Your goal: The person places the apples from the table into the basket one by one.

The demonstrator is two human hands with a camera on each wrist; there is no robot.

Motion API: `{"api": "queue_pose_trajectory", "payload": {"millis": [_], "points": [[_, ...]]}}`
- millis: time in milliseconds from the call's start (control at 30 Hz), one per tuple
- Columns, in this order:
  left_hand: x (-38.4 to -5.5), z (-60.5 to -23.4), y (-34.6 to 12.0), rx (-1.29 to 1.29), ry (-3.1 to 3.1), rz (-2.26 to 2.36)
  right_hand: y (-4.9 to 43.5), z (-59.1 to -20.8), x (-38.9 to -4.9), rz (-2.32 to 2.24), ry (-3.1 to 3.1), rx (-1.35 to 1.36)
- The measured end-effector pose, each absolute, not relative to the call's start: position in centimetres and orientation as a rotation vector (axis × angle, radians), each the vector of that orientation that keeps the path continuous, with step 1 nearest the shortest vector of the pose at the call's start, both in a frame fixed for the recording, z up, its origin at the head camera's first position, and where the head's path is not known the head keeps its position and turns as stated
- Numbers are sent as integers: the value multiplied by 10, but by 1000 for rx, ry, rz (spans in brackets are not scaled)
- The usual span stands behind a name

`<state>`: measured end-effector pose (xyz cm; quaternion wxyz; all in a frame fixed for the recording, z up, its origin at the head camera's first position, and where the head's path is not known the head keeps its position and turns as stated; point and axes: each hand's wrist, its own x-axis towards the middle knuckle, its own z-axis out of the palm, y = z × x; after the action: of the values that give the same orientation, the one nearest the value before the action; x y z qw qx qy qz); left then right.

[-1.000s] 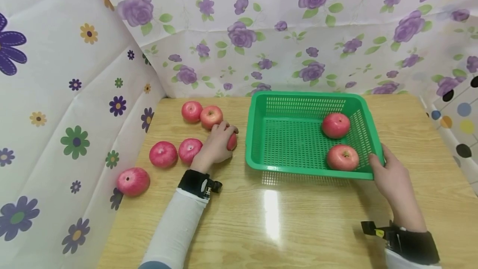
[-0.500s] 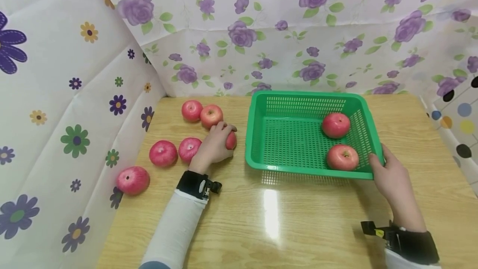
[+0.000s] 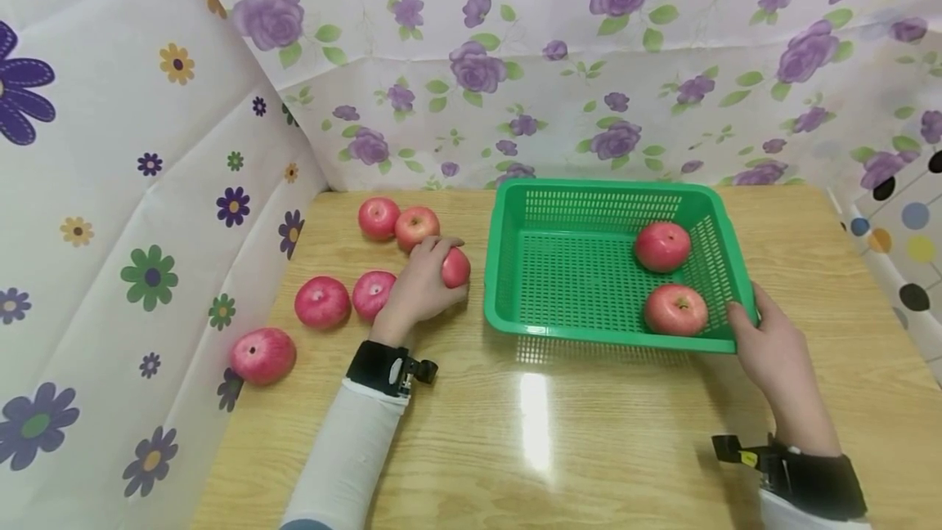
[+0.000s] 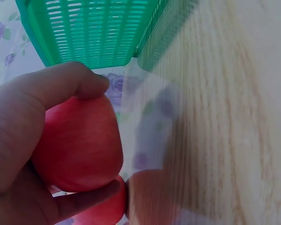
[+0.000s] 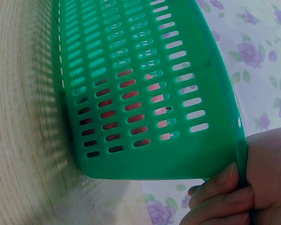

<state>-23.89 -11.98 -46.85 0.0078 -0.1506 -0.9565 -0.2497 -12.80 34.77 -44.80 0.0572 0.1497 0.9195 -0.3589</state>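
Note:
My left hand (image 3: pixel 421 289) grips a red apple (image 3: pixel 455 268), fingers on its far side and thumb on the near side. The left wrist view shows the same apple (image 4: pixel 82 145) between thumb and fingers, with another apple (image 4: pixel 103 208) behind it. My right hand (image 3: pixel 773 346) pinches the rim of a green plastic basket (image 3: pixel 611 339) at its near right corner. In the right wrist view the fingers (image 5: pixel 220 201) curl under that rim. Two apples sit inside the basket on its right side, one farther back (image 3: pixel 662 247) and one nearer (image 3: pixel 675 310).
Several apples stand on the wooden table (image 3: pixel 456 448) at the left: two at the back (image 3: pixel 379 218) (image 3: pixel 417 229), one partly behind my left wrist (image 3: pixel 372 294), one beside it (image 3: pixel 322 302) and one nearest the left wall (image 3: pixel 263 356). Flowered sheets (image 3: pixel 545 64) hang behind and at the left.
My left hand has shifted slightly right with the apple, and more of the apple shows. My right hand and the basket have stayed in place.

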Motion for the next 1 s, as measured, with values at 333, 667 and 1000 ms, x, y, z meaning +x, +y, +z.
{"api": "queue_pose_trajectory", "payload": {"millis": [333,667,1000], "points": [[-240,-457,-120,-414,-2836,-922,349,-450,-128,-1096,2776,451],[-240,-446,-117,-452,-2773,-962,350,-451,-129,-1094,2765,474],[-244,-422,-109,-528,-2710,-1007,350,-451,-129,-1097,2764,472]]}}
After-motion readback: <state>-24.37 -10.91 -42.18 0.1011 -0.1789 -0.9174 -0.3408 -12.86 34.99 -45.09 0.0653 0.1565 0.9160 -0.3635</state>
